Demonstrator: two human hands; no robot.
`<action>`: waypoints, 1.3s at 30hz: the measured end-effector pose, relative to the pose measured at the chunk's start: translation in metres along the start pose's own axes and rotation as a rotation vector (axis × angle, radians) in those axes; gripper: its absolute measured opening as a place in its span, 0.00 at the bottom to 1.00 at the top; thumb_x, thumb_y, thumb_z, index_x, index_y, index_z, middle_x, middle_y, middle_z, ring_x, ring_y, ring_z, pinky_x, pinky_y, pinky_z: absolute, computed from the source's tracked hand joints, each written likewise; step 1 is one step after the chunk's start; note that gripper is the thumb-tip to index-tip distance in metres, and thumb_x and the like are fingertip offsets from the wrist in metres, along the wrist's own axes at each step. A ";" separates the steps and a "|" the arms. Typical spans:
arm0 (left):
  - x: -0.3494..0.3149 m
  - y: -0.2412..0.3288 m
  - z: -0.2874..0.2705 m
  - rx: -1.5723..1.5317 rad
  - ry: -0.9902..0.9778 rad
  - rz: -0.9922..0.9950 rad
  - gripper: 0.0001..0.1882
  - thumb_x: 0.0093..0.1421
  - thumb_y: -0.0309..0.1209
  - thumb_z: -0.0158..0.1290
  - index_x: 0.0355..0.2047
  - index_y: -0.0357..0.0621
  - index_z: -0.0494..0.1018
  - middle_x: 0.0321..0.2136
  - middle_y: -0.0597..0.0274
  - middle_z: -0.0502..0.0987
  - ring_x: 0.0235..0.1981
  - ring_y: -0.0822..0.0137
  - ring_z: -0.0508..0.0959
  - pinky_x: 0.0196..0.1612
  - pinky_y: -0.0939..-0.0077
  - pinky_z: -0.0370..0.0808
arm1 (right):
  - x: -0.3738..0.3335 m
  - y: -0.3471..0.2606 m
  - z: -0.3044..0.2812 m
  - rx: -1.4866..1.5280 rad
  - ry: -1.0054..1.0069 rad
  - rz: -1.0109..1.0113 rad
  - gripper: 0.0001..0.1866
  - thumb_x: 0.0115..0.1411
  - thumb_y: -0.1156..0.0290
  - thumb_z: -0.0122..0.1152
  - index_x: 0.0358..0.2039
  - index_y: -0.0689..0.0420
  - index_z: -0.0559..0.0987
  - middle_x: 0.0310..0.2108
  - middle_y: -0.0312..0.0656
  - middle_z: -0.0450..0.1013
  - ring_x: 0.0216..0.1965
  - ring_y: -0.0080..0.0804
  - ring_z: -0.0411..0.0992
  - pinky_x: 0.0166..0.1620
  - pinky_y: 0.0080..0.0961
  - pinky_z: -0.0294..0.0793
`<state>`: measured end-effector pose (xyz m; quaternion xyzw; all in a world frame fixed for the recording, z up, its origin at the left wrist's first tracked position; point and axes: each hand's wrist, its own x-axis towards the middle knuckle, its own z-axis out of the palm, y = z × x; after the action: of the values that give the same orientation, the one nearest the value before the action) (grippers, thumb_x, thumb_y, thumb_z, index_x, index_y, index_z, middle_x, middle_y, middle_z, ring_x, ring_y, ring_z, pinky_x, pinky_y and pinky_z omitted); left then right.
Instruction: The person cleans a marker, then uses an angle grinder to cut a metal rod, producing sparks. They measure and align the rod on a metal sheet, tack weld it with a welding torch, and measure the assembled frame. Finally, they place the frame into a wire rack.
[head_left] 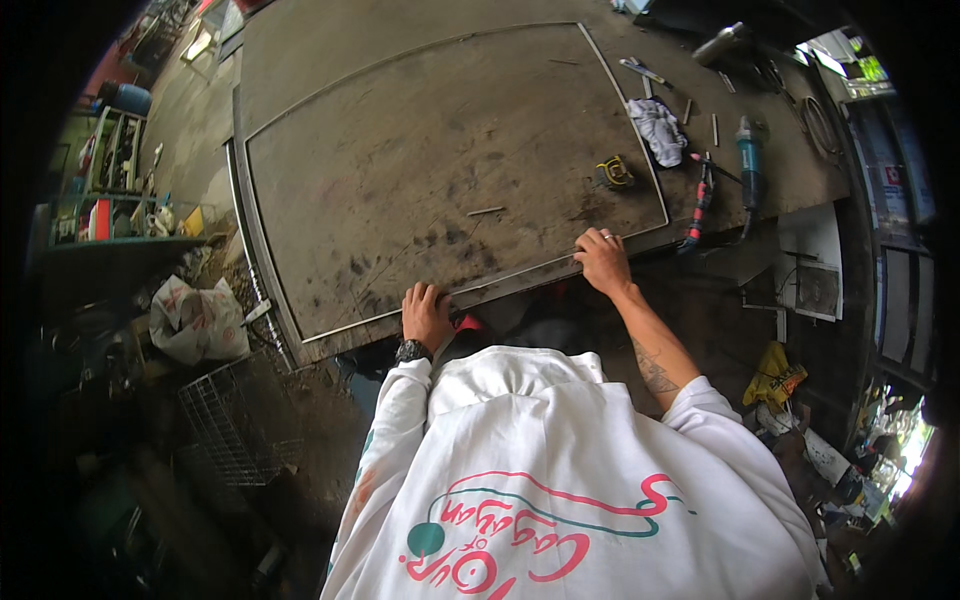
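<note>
A large, thin rectangular metal frame (pixel 360 324) lies flat on the worn brown worktable (pixel 400 150), its near bar running along the table's front edge. My left hand (pixel 427 315), with a dark watch at the wrist, has its fingers curled over that near bar, left of the middle. Further right, my right hand (pixel 603 262) grips the same bar with bent fingers close to the right corner. Between the hands and the far side, a short metal rod (pixel 486 211) rests inside the frame. A yellow and black tape measure (pixel 613 173) sits inside the frame near its right bar.
Right of the frame lie a crumpled white cloth (pixel 658 132), a red and black tool (pixel 699 200), a teal angle grinder (pixel 748 160) and several loose rods. A white sack (pixel 200 320) and wire basket (pixel 235 415) stand on the left floor. Shelves (pixel 110 190) stand beyond.
</note>
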<state>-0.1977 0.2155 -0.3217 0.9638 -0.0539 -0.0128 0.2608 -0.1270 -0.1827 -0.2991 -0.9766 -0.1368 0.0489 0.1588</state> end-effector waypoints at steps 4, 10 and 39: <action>-0.004 0.008 -0.005 -0.107 0.065 -0.066 0.09 0.59 0.31 0.64 0.38 0.44 0.79 0.38 0.53 0.76 0.44 0.47 0.75 0.49 0.56 0.72 | -0.010 -0.006 -0.001 0.016 -0.048 0.045 0.08 0.60 0.68 0.69 0.37 0.52 0.78 0.41 0.38 0.73 0.49 0.44 0.72 0.51 0.45 0.67; -0.017 0.006 -0.003 -0.119 0.131 -0.117 0.10 0.59 0.33 0.65 0.39 0.46 0.79 0.40 0.56 0.76 0.45 0.49 0.75 0.50 0.56 0.71 | -0.013 -0.008 -0.006 0.080 -0.024 0.134 0.09 0.57 0.69 0.73 0.32 0.53 0.78 0.38 0.37 0.75 0.47 0.45 0.73 0.51 0.45 0.68; -0.018 0.016 0.017 -0.107 0.268 -0.087 0.10 0.61 0.30 0.64 0.41 0.45 0.77 0.43 0.56 0.76 0.47 0.49 0.74 0.52 0.55 0.70 | -0.007 -0.011 0.000 0.224 0.174 0.123 0.08 0.47 0.75 0.75 0.27 0.57 0.81 0.33 0.40 0.76 0.41 0.47 0.74 0.46 0.41 0.74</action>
<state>-0.2178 0.1950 -0.3281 0.9430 0.0239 0.1020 0.3159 -0.1360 -0.1748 -0.2951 -0.9598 -0.0562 -0.0114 0.2748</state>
